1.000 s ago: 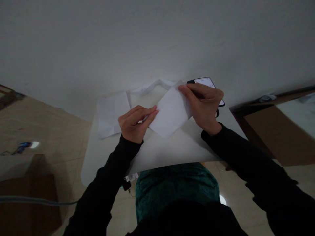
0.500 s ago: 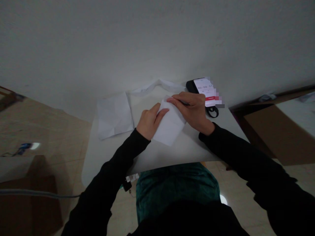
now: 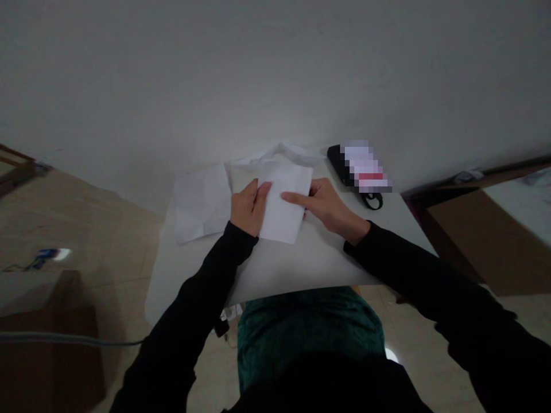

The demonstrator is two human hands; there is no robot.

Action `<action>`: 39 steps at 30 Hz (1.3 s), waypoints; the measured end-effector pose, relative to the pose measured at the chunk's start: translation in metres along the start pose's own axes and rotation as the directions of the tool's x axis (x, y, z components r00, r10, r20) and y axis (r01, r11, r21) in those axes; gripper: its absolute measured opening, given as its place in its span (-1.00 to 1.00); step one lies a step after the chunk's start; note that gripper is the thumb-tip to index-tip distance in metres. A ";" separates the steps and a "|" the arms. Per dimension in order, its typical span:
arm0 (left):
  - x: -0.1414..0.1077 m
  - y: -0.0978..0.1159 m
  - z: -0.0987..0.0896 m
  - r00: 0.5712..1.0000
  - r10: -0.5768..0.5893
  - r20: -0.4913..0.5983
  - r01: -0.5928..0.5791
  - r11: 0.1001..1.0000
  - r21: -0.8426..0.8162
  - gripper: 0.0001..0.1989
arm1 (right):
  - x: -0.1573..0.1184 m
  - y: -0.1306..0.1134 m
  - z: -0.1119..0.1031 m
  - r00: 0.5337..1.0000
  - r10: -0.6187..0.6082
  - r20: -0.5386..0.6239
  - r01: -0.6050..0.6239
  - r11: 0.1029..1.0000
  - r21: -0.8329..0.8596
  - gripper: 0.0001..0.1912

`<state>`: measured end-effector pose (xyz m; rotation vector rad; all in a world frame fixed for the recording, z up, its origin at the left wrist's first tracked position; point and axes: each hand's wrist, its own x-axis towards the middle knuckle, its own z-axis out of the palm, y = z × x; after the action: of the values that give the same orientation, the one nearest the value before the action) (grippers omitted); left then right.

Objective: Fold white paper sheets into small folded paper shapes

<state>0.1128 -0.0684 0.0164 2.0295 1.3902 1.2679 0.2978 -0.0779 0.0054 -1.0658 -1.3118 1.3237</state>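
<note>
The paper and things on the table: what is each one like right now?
Folded white paper rectangle: folded, held between both hands
Left bare hand: holding its left edge
Right bare hand: forefinger lying on it
Creased white paper sheet: flat, loose
Crumpled white paper strip: bunched at the far edge
Black rectangular phone: lying face up, screen blurred

The folded paper (image 3: 282, 201) is plain white, the sleeves (image 3: 387, 258) are black (the far-right phone (image 3: 340, 163) matches them, with a red band), and the near cloth (image 3: 310, 338) is mottled dark green.
</note>
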 end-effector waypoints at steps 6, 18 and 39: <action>-0.001 0.000 0.002 0.973 -0.203 0.109 0.214 0.972 -0.096 -0.59 | 0.006 -0.003 -0.007 0.997 -0.051 -0.050 0.048 0.997 -0.061 -0.58; -0.005 -0.005 -0.003 0.955 -0.286 0.078 0.296 0.940 -0.170 -0.59 | 0.005 -0.014 -0.009 0.982 -0.132 -0.134 0.135 0.991 0.016 -0.70; -0.007 0.002 0.006 0.954 -0.247 -0.171 0.204 0.951 -0.234 -0.64 | -0.005 0.012 0.017 0.996 -0.039 -0.085 0.047 0.995 0.086 -0.43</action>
<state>0.1181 -0.0739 0.0112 1.5864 1.4549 1.4758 0.2813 -0.0855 -0.0059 -1.0157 -1.1972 1.2796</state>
